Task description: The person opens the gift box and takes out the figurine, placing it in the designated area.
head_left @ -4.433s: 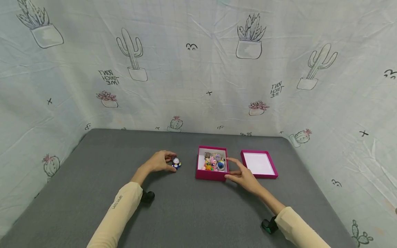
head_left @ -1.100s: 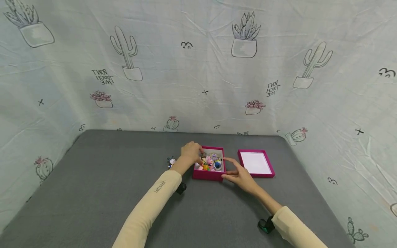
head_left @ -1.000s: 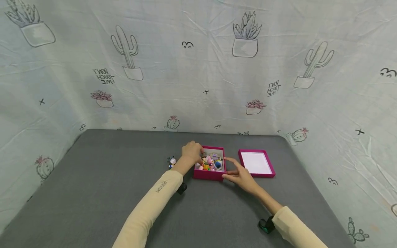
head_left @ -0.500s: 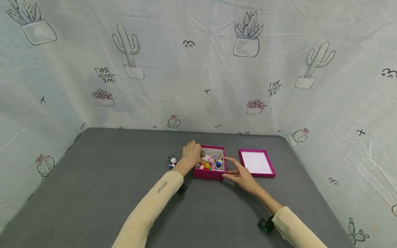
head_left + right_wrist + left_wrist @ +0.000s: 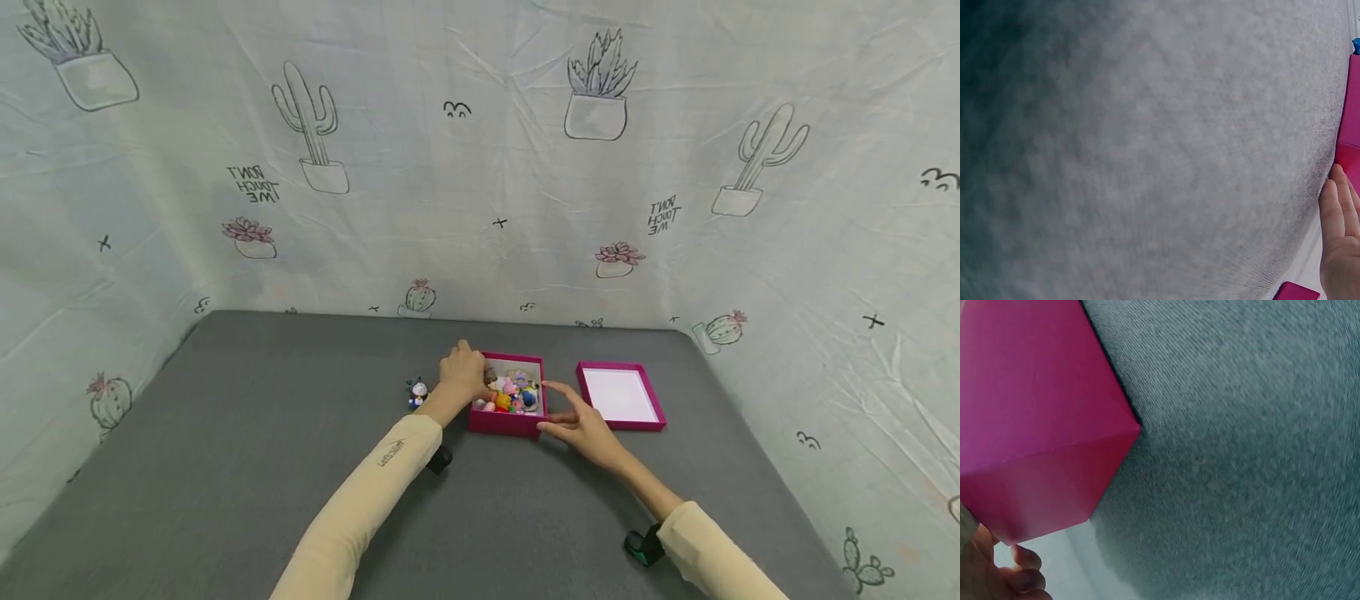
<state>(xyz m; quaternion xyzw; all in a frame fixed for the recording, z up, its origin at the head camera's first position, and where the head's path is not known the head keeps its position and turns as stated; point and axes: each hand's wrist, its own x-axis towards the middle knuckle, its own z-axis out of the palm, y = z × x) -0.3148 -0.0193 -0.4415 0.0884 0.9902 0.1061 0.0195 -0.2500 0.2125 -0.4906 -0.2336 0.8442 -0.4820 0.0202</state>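
A magenta box (image 5: pixel 506 424) with white inside stands uncovered on the grey table, holding several small toy figures (image 5: pixel 517 392) in mixed colours. My left hand (image 5: pixel 461 372) reaches over its left rim, with the thumb among the toys. Curled fingertips (image 5: pixel 1025 570) show past the box's edge in the left wrist view; whether they pinch a toy is hidden. My right hand (image 5: pixel 585 429) touches the box's right side, thumb by the near corner, and its fingers (image 5: pixel 1333 206) look straight in the right wrist view. A blue-and-white toy figurine (image 5: pixel 417 393) stands left of the box, beside my left wrist.
A matching magenta lid (image 5: pixel 620 397) lies with its white inside up, right of the box and behind my right hand. A pale cactus-print cloth (image 5: pixel 480 167) rises behind the table (image 5: pixel 225 433) and along both sides.
My left hand has let go of the blue-and-white figurine and moved right to the box. In the last second, the orange toy inside has shifted slightly right; my right hand stays put.
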